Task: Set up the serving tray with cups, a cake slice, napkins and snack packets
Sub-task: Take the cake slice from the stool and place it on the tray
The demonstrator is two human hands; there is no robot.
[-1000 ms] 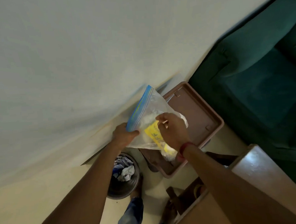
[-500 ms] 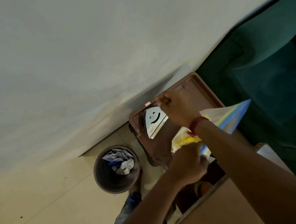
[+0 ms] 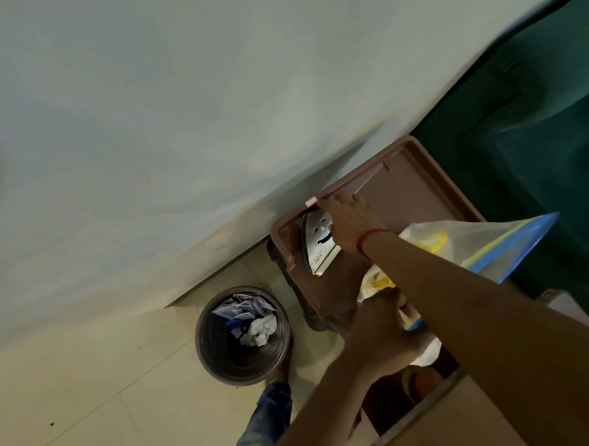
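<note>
A brown serving tray (image 3: 414, 189) lies by the wall. In its near-left corner stands a wedge-shaped clear cake slice box (image 3: 316, 245) with a smiley face on it. My right hand (image 3: 351, 220), with a red band on the wrist, grips the box's right edge. My left hand (image 3: 380, 331) holds a clear zip bag (image 3: 492, 243) with a blue seal over the tray's near-right side. Yellow packets and white paper show through the bag. My right forearm hides part of the bag.
A round metal waste bin (image 3: 241, 334) with crumpled paper stands on the tiled floor left of the tray. A dark green sofa (image 3: 537, 125) is to the right. A pale wooden surface (image 3: 450, 419) is at the bottom right, and my jeans leg (image 3: 266, 425) below.
My right hand came out of the bag, and the cake slice box now stands in the tray's corner under it. My left hand swung the bag from the left to the right.
</note>
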